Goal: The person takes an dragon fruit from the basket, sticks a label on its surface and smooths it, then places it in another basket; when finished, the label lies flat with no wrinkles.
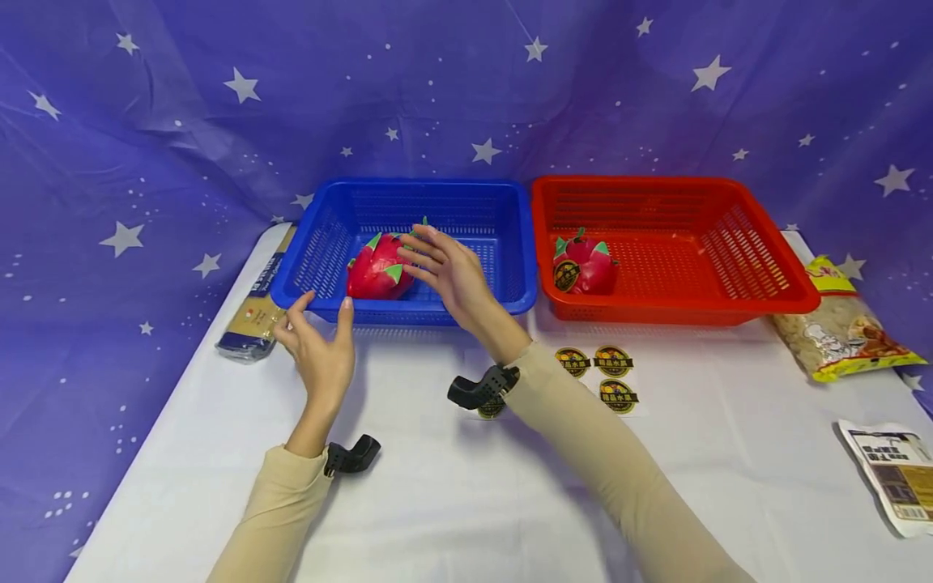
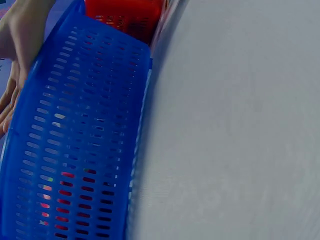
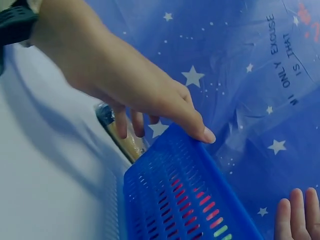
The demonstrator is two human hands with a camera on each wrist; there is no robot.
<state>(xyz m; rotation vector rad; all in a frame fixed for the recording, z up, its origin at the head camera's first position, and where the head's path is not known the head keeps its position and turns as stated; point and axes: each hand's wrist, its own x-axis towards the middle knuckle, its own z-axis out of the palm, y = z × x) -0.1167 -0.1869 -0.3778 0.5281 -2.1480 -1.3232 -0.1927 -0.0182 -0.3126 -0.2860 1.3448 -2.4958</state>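
Both wide: left fingers (image 1: pixel 300 319), right fingers (image 1: pixel 436 240) | dragon fruit (image 1: pixel 370 274) left of latter, in blue basket (image 1: pixel 401 310)

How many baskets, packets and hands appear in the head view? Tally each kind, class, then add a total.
Baskets, the blue basket and the red basket: 2
Packets, the tan packet, the yellow-edged bag and the flat pouch: 3
Hands, left hand and right hand: 2
Total: 7

I could pass low over the white cloth-covered table (image 1: pixel 423 518) between the beige-sleeved forearms (image 1: pixel 619 478), but the slotted walls of the blue rectangular plastic basket (image 1: pixel 408 311) stop me ahead; the red rectangular plastic basket (image 1: pixel 685 308) admits me from above.
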